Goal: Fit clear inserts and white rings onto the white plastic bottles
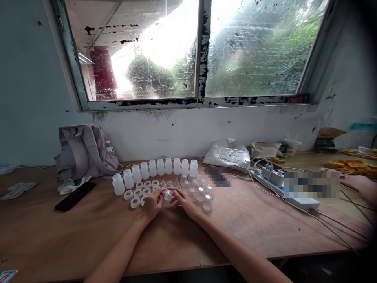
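Between my hands is a small clear plastic piece, pinched by the fingers of my left hand and touched by the fingers of my right hand. White translucent bottles stand in a curved row behind. Several white rings lie in rows beside my left hand, some partly hidden by it. Clear domed caps stand grouped at my right hand. Just beyond my fingertips are a few small clear pointed pieces.
A grey backpack and black phone are on the left. Behind right lies a silvery plastic bag. A white power strip with cables crosses the right side. Another person's hand is at the far right, near yellow pieces.
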The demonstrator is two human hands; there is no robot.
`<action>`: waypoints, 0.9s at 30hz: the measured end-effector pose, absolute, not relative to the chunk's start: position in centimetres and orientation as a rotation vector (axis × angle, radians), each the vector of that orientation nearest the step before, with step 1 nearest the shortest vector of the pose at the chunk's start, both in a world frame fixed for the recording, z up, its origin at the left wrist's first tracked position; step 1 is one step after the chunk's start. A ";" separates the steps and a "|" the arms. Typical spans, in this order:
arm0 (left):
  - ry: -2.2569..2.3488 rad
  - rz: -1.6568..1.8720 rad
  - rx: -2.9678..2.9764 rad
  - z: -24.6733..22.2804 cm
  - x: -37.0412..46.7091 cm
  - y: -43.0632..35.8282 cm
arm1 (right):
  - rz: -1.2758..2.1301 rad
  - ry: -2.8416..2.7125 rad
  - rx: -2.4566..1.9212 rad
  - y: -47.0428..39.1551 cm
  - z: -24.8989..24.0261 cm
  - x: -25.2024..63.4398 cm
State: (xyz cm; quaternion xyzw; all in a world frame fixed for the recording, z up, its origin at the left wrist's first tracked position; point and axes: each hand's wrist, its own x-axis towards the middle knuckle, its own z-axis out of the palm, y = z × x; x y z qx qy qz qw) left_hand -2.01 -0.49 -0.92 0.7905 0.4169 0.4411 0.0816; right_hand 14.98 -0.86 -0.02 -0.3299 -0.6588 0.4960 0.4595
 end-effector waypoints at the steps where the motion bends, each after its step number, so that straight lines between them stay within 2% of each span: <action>1: 1.232 1.307 2.397 -0.9 -2.1 -0.5 | 1.265 -1.586 -0.814 -0.8 0.0 15.0; 6: 1.286 1.362 2.391 -1.3 -2.5 0.1 | 1.302 -1.477 -0.845 -0.2 -0.6 15.0; 12: 1.394 1.480 2.322 -1.3 -2.8 0.8 | 1.191 -1.618 -0.938 1.3 -3.0 14.8; 18: 1.606 1.960 2.244 0.7 -5.0 1.1 | 1.180 -1.635 -0.916 1.7 -3.6 14.9; 21: 1.890 2.330 1.923 1.2 -7.8 2.0 | 1.146 -1.601 -0.895 1.8 -3.5 15.0; 23: 2.091 2.450 1.659 0.9 -9.8 2.8 | 1.101 -1.576 -0.889 1.9 -3.4 15.2; 27: 2.344 2.317 1.256 -1.2 -13.1 4.6 | 1.053 -1.548 -0.915 2.0 -3.2 15.5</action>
